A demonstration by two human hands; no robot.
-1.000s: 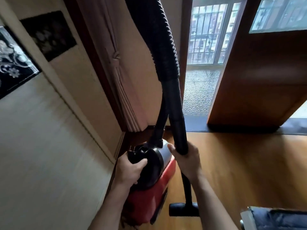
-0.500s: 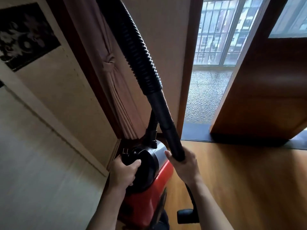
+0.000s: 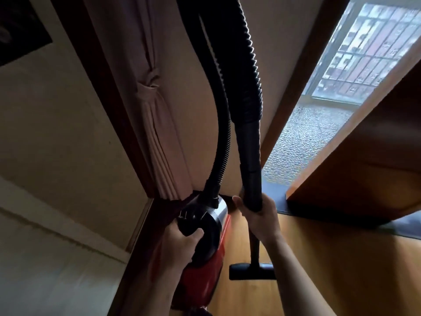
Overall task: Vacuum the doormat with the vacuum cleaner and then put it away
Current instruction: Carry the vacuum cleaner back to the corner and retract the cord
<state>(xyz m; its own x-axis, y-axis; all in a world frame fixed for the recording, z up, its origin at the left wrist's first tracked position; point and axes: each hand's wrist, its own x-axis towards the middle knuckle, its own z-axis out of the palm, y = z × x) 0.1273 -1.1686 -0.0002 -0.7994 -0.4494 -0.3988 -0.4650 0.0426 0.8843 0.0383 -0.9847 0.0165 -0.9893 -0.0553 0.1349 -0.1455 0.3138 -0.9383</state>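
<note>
Wooden flooring [image 3: 330, 270] fills the lower right of a dim room corner, and a beige wall [image 3: 57, 133] takes up the 9 o'clock side.

Low in the centre, toward 6 o'clock, is the vacuum cleaner [image 3: 205, 267], a red canister with a round black cap and a silver band, standing on end. Its base is hidden, so I cannot tell whether it touches the floor. The left hand [image 3: 180, 245] grips the black cap from 7 o'clock, fingers curled round its edge and thumb laid on its face. A ribbed black hose [image 3: 224, 137] rises from the top of the canister toward 12 o'clock, loops out of view and comes back down into a smooth black tube [image 3: 249, 156]. The right hand [image 3: 259, 217] is wrapped round that tube just right of the canister. Below the hand the tube ends in a flat black floor nozzle [image 3: 250, 271] at 5 o'clock, over the flooring.

Behind the hose at 11 o'clock hangs a tied-back pinkish curtain [image 3: 155, 124]. A dark picture [image 3: 20, 30] hangs at 10 o'clock. At 3 o'clock a brown wooden door [image 3: 376, 156] stands ajar, with a barred window [image 3: 364, 53] at 2 o'clock.
</note>
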